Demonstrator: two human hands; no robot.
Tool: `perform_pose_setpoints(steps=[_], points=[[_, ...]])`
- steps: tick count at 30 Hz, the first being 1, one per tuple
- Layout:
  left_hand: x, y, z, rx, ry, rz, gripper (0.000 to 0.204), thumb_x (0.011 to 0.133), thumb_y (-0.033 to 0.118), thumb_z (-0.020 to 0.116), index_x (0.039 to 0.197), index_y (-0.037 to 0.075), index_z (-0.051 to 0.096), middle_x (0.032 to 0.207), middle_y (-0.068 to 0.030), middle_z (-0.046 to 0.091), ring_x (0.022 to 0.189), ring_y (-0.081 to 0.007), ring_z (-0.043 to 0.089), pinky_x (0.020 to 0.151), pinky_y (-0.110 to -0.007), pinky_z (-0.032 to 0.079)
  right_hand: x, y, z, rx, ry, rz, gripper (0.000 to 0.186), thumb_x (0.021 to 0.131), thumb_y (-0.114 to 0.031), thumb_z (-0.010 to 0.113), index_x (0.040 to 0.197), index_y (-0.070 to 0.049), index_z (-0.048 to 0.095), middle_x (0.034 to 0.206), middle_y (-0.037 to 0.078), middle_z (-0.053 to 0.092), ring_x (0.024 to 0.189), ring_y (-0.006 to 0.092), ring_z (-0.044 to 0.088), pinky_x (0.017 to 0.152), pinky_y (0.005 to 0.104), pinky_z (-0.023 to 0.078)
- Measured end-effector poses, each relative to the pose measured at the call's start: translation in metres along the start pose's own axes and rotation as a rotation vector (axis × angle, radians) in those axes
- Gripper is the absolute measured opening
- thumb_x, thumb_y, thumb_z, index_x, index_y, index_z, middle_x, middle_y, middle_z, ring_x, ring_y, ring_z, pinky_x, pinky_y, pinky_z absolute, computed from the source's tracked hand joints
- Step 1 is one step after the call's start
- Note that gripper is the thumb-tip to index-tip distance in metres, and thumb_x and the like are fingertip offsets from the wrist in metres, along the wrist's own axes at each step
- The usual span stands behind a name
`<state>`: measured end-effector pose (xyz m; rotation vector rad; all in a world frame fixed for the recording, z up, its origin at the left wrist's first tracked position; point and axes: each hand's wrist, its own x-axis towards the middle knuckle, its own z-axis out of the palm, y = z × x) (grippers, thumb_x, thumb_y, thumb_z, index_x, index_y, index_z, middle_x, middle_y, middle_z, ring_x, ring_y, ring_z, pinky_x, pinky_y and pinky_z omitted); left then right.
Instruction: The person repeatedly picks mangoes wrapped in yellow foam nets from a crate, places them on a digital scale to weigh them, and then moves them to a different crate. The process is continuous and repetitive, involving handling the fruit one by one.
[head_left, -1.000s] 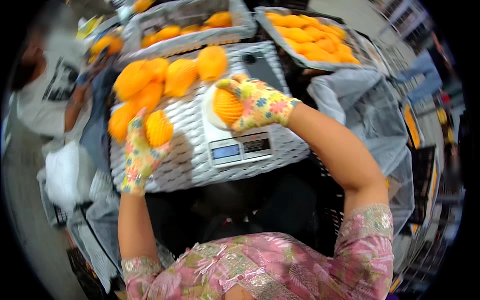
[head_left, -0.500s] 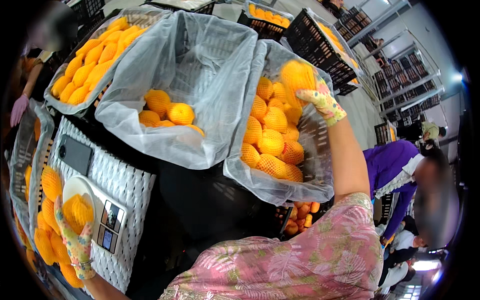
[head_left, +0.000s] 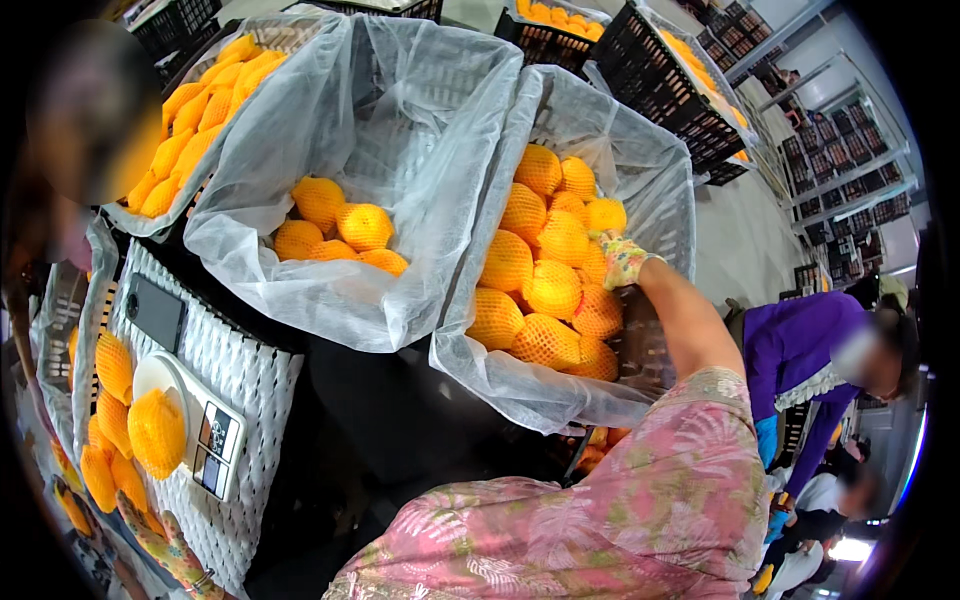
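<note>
My right hand [head_left: 624,262], in a floral glove, is down in the right lined crate [head_left: 655,160]. Its fingers are closed against a fruit in a yellow foam net [head_left: 606,215], among several others like it. My left hand [head_left: 165,548], gloved alike, is low at the left edge with fingers apart and slightly blurred. It is beside netted fruits [head_left: 98,478] in the left crate and seems to hold nothing. Another netted fruit [head_left: 157,433] rests by itself on the round plate of a white scale [head_left: 225,440].
The middle lined crate [head_left: 420,130] holds several netted fruits; a fuller crate [head_left: 195,130] stands left of it. A dark phone [head_left: 155,312] lies on the white woven surface [head_left: 255,400]. Black crates [head_left: 655,90] are stacked behind. A person in purple [head_left: 800,345] bends at the right.
My right hand has lowered a netted fruit into the right crate. My left hand has left the fruit on the scale and moved down toward the left crate's fruits.
</note>
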<state>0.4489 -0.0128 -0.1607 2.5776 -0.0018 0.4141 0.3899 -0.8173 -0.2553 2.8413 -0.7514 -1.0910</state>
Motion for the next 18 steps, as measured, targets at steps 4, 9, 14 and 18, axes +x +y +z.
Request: perform_pose_setpoints(steps=[4,9,14,18], points=[[-0.026,-0.038,-0.005,-0.165,0.092,0.02,0.073,0.091,0.02,0.058,0.151,0.002,0.021,0.155,-0.0147,0.025,0.144,-0.0297,0.024,0.117,-0.044,0.019,0.019,0.008,0.007,0.494,0.171,-0.101,0.09,0.069,-0.015,0.068,0.149,-0.006,0.027,0.145,0.024,0.039,0.134,0.0338,0.04,0.109,0.0351,0.035],[-0.025,-0.025,0.013,-0.045,0.148,-0.029,0.076,0.081,0.013,0.069,0.146,0.002,0.032,0.148,-0.0146,0.038,0.138,-0.0282,0.034,0.116,-0.039,0.023,0.056,0.056,0.046,1.157,0.268,-0.039,0.069,0.079,-0.004,0.058,0.145,-0.004,0.035,0.137,0.017,0.05,0.125,0.028,0.048,0.104,0.036,0.04],[-0.015,-0.046,0.009,0.258,0.296,-0.03,0.079,0.077,0.02,0.074,0.143,0.003,0.036,0.141,-0.0171,0.044,0.133,-0.0344,0.039,0.112,-0.043,0.028,0.085,0.033,-0.064,0.759,0.989,-0.224,0.052,0.086,-0.007,0.059,0.136,0.0,0.046,0.135,0.017,0.051,0.125,0.029,0.049,0.106,0.0383,0.038],[-0.023,-0.079,0.001,0.447,0.248,-0.217,0.083,0.078,0.03,0.074,0.146,0.008,0.033,0.144,-0.0163,0.042,0.135,-0.0381,0.034,0.113,-0.047,0.024,0.039,-0.147,-0.194,0.807,0.977,-0.937,0.055,0.086,-0.014,0.063,0.138,-0.005,0.047,0.141,0.015,0.046,0.129,0.0326,0.045,0.111,0.0424,0.033]])
